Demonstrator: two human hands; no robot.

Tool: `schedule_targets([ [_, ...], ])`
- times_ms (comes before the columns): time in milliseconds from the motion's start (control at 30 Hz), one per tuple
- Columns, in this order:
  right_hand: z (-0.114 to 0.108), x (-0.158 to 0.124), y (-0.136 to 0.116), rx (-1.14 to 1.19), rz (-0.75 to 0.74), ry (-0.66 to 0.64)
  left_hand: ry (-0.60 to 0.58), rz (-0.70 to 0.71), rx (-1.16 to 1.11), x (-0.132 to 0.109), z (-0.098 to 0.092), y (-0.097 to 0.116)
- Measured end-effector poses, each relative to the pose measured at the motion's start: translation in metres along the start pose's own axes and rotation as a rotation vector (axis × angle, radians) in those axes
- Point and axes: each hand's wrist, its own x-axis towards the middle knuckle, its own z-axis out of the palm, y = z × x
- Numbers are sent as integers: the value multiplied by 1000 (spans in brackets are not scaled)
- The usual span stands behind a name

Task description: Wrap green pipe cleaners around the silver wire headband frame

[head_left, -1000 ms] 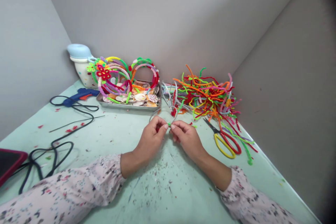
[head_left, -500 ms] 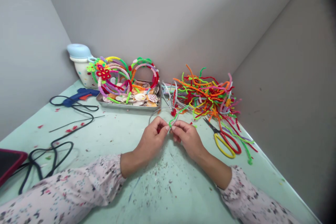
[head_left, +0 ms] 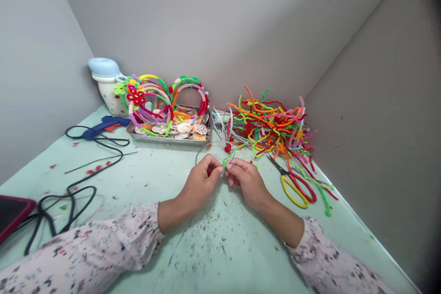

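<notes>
My left hand and my right hand meet at the middle of the pale green table, fingertips pinched together. Between them they hold the end of a thin bare metal headband that arcs away from me, and a green pipe cleaner that runs from the pinch up and to the right. My left fingers pinch the band's end; my right fingers pinch the green pipe cleaner against it.
A heap of coloured pipe cleaners lies behind right, with yellow-and-red scissors beside it. A metal tray of shells and wrapped headbands stands behind left, near a blue glue gun, black cables and a lidded pot.
The green pipe cleaner's free end has swung up and to the right from the pinch point. Both hands stay nearly in place, fingers working at the band's end.
</notes>
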Motion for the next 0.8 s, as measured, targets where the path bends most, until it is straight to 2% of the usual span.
schedule_targets([
  [800, 1, 0, 0, -1, 16, 21, 7, -22, -1, -1, 1, -3],
])
